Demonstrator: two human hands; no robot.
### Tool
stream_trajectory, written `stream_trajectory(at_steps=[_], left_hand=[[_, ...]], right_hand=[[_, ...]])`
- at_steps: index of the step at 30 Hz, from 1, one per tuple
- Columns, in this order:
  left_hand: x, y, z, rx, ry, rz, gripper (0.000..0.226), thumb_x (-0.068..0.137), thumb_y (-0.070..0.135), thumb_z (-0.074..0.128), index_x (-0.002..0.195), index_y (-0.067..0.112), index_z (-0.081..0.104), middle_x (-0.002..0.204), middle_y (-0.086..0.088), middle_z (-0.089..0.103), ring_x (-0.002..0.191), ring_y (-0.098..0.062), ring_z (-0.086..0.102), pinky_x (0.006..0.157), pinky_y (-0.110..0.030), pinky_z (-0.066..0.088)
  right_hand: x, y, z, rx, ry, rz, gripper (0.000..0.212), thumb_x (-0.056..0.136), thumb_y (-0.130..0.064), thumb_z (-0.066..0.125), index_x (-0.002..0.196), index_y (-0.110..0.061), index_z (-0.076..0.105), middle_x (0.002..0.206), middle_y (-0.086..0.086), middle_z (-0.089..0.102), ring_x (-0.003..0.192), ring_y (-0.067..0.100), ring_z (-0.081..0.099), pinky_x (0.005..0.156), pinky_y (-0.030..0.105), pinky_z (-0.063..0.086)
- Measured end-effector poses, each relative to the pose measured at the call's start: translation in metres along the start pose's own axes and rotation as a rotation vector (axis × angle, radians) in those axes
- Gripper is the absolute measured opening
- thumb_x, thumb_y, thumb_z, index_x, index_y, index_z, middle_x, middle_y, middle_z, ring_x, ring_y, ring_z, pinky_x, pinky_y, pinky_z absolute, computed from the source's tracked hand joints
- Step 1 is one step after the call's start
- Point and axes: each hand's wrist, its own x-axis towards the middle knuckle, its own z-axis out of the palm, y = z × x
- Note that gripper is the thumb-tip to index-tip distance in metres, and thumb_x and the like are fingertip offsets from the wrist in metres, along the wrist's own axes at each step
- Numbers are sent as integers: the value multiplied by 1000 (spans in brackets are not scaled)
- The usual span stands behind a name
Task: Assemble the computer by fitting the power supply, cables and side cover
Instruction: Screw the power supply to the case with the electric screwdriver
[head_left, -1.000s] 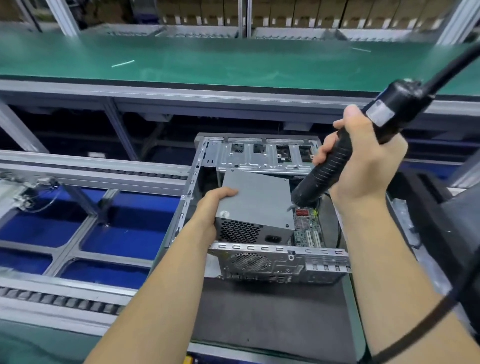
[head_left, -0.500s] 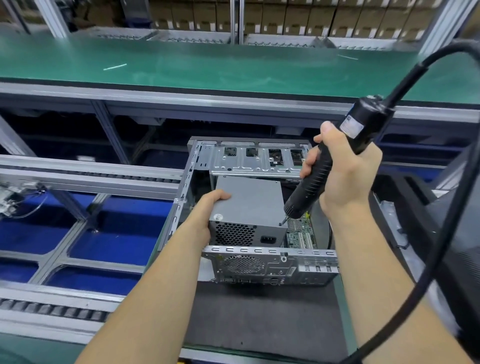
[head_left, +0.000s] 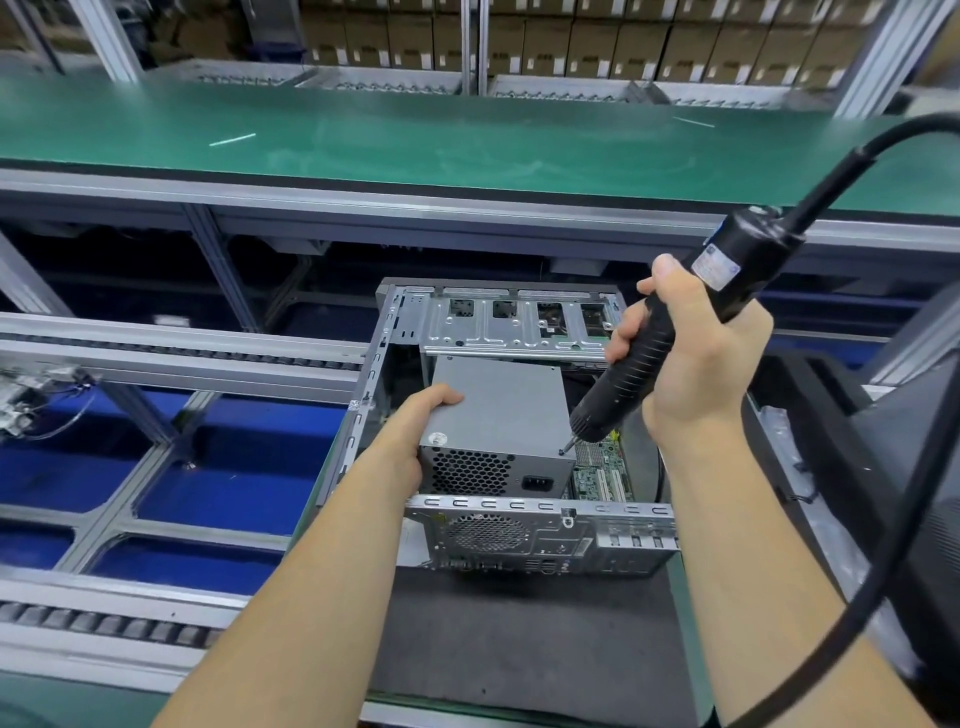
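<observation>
An open grey computer case (head_left: 540, 530) lies on a dark mat, its rear panel toward me. Inside at the near left sits the grey power supply (head_left: 498, 410), its honeycomb vent and socket facing me. My left hand (head_left: 415, 436) grips the power supply's left edge, thumb on top. My right hand (head_left: 691, 364) grips a black electric screwdriver (head_left: 644, 358), tilted, with its bit touching the power supply's near right top corner. The green motherboard (head_left: 602, 473) shows to the right of the power supply.
The screwdriver's thick black cable (head_left: 810, 613) loops across the right. A roller conveyor frame (head_left: 171, 358) over blue bins lies left. A green workbench (head_left: 415, 140) runs across the back. Black covers (head_left: 883, 467) stand at the right.
The screwdriver has swung slightly left and down, its bit settling on the power supply's near right corner. My left hand keeps its hold on the power supply.
</observation>
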Motion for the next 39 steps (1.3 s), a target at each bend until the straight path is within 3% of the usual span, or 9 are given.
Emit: stream_trajectory(at_steps=[6, 13, 21, 26, 36, 39], left_hand=[[0, 1, 2, -5, 9, -6, 29, 74, 27, 75, 99, 13, 69, 82, -9, 73, 72, -28, 67, 87, -44, 54], [0, 0, 3, -8, 19, 5, 36, 74, 26, 77, 106, 13, 69, 91, -11, 74, 83, -31, 67, 94, -49, 53], [4, -1, 3, -20, 62, 15, 51, 69, 30, 85, 114, 10, 69, 102, -13, 76, 92, -34, 73, 88, -50, 58], [5, -1, 4, -29, 64, 14, 54, 69, 30, 86, 116, 10, 68, 102, -13, 76, 82, -32, 72, 81, -45, 59], [6, -2, 2, -27, 35, 6, 52, 69, 33, 84, 113, 11, 69, 95, -11, 77, 81, -31, 73, 88, -51, 58], [6, -2, 1, -33, 19, 6, 49, 70, 33, 84, 112, 12, 70, 94, -10, 77, 75, -29, 74, 71, -41, 62]], right_hand=[[1, 1, -1, -4, -23, -2, 25, 78, -35, 74, 62, -19, 62, 52, 9, 54, 39, 25, 47, 47, 30, 43], [3, 7, -6, -7, -49, 15, 24, 79, -33, 73, 65, -17, 63, 52, 7, 55, 39, 24, 48, 47, 30, 44], [-3, 9, -19, -15, -364, -38, 21, 88, -23, 63, 67, -21, 64, 56, 2, 58, 42, 25, 51, 54, 34, 46], [-2, 9, -13, -70, -351, -21, 26, 87, -26, 64, 61, -23, 63, 54, -1, 58, 42, 24, 51, 54, 33, 46], [-1, 12, -15, -29, -299, 16, 18, 84, -29, 67, 68, -21, 65, 55, 3, 56, 41, 23, 49, 51, 31, 45], [1, 10, -17, 14, -272, 46, 17, 82, -28, 68, 72, -15, 65, 54, 6, 55, 41, 23, 48, 51, 32, 45]])
